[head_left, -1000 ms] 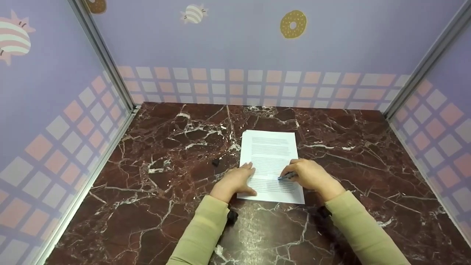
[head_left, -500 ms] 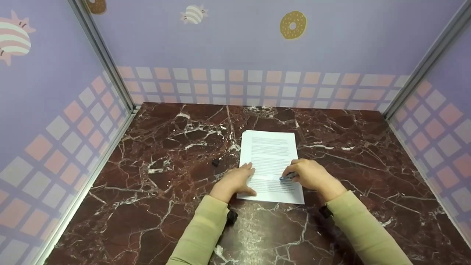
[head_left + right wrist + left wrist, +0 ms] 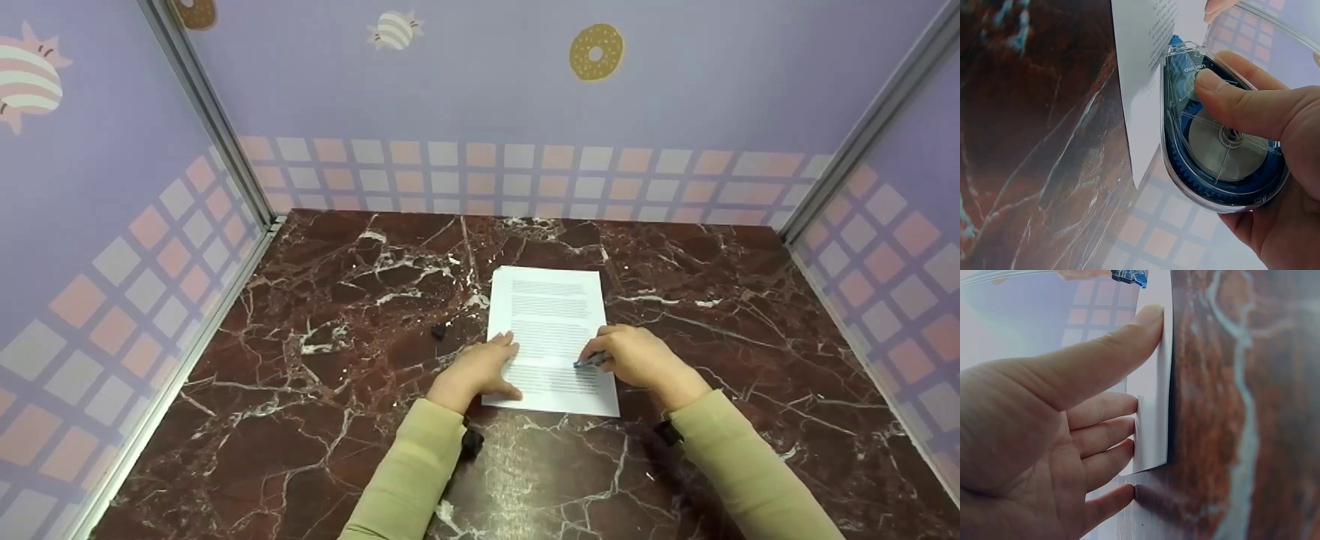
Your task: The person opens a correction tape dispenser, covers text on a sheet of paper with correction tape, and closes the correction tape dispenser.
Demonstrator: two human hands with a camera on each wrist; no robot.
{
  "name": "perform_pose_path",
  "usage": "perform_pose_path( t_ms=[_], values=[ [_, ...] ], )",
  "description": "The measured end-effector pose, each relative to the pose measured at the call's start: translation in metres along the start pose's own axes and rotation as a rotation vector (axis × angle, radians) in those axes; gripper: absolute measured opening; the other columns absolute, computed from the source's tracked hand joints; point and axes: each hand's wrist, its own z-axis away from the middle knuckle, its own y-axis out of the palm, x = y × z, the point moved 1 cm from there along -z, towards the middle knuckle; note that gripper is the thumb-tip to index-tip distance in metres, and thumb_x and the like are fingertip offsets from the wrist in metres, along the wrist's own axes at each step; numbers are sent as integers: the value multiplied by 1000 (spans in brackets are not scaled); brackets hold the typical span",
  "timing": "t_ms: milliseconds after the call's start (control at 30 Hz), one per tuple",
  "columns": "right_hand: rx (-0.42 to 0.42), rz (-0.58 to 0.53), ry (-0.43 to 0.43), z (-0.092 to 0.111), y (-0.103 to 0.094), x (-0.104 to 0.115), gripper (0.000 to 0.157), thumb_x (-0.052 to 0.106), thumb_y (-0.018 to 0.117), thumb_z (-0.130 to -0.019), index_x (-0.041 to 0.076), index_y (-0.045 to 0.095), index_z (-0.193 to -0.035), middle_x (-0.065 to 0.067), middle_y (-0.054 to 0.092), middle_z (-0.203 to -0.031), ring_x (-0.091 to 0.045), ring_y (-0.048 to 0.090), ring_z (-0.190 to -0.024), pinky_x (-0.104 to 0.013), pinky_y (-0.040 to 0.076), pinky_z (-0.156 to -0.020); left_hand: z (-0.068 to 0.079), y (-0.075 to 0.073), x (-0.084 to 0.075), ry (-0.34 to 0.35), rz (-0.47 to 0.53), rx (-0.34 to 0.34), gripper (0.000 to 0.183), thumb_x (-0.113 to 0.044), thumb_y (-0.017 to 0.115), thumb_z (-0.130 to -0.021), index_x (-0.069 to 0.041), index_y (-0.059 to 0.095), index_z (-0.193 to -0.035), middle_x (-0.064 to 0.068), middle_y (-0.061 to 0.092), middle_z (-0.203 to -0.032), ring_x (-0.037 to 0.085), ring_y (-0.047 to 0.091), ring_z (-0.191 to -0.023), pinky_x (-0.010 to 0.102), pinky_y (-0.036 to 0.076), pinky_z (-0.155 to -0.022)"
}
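Observation:
A white printed sheet of paper (image 3: 555, 300) lies on the marbled table, covered in lines of text. My left hand (image 3: 478, 369) rests on its lower left edge, thumb and fingers extended; the left wrist view shows thumb and fingertips against the paper (image 3: 1151, 416). The right hand (image 3: 643, 360) grips a clear and blue correction tape dispenser (image 3: 1224, 140), thumb on its near face and fingers behind. In the head view the blue tip of the correction tape (image 3: 589, 361) meets a text line in the lower right part of the page.
A small black object (image 3: 439, 331) lies left of the paper. White crumbs are scattered around it on the dark red table (image 3: 315, 420). Patterned walls (image 3: 480, 90) enclose the back and both sides.
My right hand has slid slightly to the right across the page with the correction tape. The left hand and the paper have stayed in place.

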Motion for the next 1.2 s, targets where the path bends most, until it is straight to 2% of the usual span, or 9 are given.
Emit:
perform_pose_path(
  t_ms=[333,767,1200],
  values=[
    [-10,-4,9,3,0,-5,35,-2,85,-74,22,83,-100,-1,71,-89,-22,69,-80,-42,60,-72,1,-1,-1,-2,7,3,96,-36,88,-79,-9,42,-157,10,28,-170,30,29,-158,54,28,-128],
    [0,-8,30,8,0,-8,33,-2,84,-76,21,82,-100,-3,75,-101,-28,74,-93,-48,62,-81,2,-1,0,-1,27,7,95,-36,88,-79,-9,41,-158,9,27,-170,30,28,-158,55,26,-128],
    [-15,6,13,12,-2,-12,35,-5,85,-72,20,83,-97,0,68,-85,-20,66,-75,-41,58,-69,2,0,1,6,37,4,95,-36,88,-79,-8,42,-157,10,27,-170,31,27,-158,56,25,-129]
  ],
)
